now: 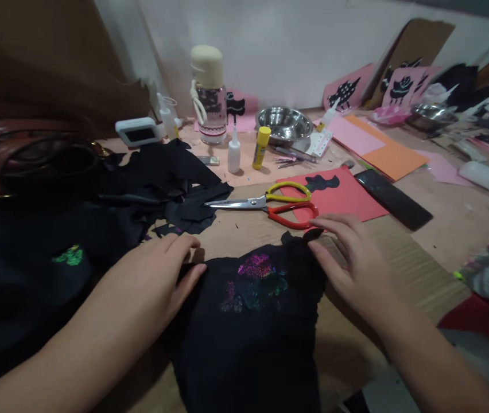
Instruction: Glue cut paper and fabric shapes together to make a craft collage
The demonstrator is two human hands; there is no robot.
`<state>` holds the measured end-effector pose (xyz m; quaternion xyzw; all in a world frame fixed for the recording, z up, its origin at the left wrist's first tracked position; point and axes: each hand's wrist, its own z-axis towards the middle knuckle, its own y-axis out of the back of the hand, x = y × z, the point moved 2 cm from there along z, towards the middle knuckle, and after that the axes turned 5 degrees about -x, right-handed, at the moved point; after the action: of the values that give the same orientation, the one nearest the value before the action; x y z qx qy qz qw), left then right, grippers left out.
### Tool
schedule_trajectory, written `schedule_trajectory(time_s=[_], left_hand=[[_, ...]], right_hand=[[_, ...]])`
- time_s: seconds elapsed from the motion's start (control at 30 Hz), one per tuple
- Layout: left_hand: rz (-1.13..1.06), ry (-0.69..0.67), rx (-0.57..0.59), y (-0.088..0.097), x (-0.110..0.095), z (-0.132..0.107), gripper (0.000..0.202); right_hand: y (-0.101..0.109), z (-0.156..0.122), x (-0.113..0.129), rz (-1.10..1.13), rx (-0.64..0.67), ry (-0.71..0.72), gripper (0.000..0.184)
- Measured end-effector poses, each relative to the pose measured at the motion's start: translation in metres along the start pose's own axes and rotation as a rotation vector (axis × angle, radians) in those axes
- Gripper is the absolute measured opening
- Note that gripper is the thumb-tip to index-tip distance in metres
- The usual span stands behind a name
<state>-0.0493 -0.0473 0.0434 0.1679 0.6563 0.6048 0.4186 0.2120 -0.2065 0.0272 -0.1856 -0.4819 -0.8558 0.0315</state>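
Observation:
A piece of black cloth (248, 344) with a shiny purple and teal patch lies before me and runs down past the bottom of the view. My left hand (154, 275) grips its upper left edge, thumb in front and fingers curled. At the upper right corner my right hand (356, 258) holds the cloth between thumb and fingers, the forefinger fairly straight. Just beyond the cloth lie scissors (266, 203) with one yellow and one red handle, the red one close to my right fingertips. Black scraps (162, 183) are heaped beyond my left hand.
Behind the scissors are red paper (356, 206), a dark phone (393, 198), a yellow glue stick (262, 148) and a white squeeze bottle (234, 154). Farther back stand a cream-capped bottle (208, 94) and a metal bowl (285, 126). More black cloth (20, 310) lies at left.

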Motion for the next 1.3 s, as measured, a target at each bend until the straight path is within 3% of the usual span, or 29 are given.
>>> schedule_trajectory(time_s=[0.13, 0.2, 0.23, 0.3, 0.43, 0.53, 0.8, 1.0, 1.17, 1.3], left_hand=[[0.272, -0.354, -0.196, -0.001, -0.027, -0.023, 0.041], [0.253, -0.516, -0.246, -0.013, -0.042, -0.037, 0.045], [0.272, -0.559, -0.188, -0.023, -0.047, -0.042, 0.045], [0.293, -0.539, -0.233, -0.040, -0.051, -0.049, 0.053], [0.302, -0.490, -0.166, -0.064, -0.046, -0.053, 0.073], [0.317, -0.468, -0.183, -0.065, -0.042, -0.056, 0.076], [0.392, -0.418, -0.169, -0.063, -0.046, -0.058, 0.076], [0.464, -0.534, -0.229, -0.064, -0.037, -0.049, 0.074], [0.511, -0.523, -0.286, -0.075, -0.022, -0.042, 0.053], [0.557, -0.493, -0.241, -0.065, -0.020, -0.045, 0.071]], right_hand=[[0.002, -0.021, 0.037, 0.054, 0.279, 0.289, 0.057], [-0.006, -0.032, 0.056, 0.063, 0.434, 0.422, 0.072], [-0.012, -0.036, 0.062, 0.052, 0.497, 0.457, 0.077], [-0.022, -0.039, 0.068, 0.005, 0.597, 0.464, 0.086], [-0.028, -0.036, 0.064, -0.061, 0.718, 0.389, 0.084], [-0.021, -0.035, 0.055, -0.084, 0.726, 0.321, 0.076], [-0.009, -0.038, 0.023, -0.120, 0.577, 0.142, 0.068], [-0.008, -0.042, 0.022, -0.128, 0.603, 0.062, 0.069], [-0.013, -0.046, 0.012, -0.108, 0.544, 0.083, 0.071], [-0.011, -0.044, 0.014, -0.093, 0.541, 0.067, 0.069]])
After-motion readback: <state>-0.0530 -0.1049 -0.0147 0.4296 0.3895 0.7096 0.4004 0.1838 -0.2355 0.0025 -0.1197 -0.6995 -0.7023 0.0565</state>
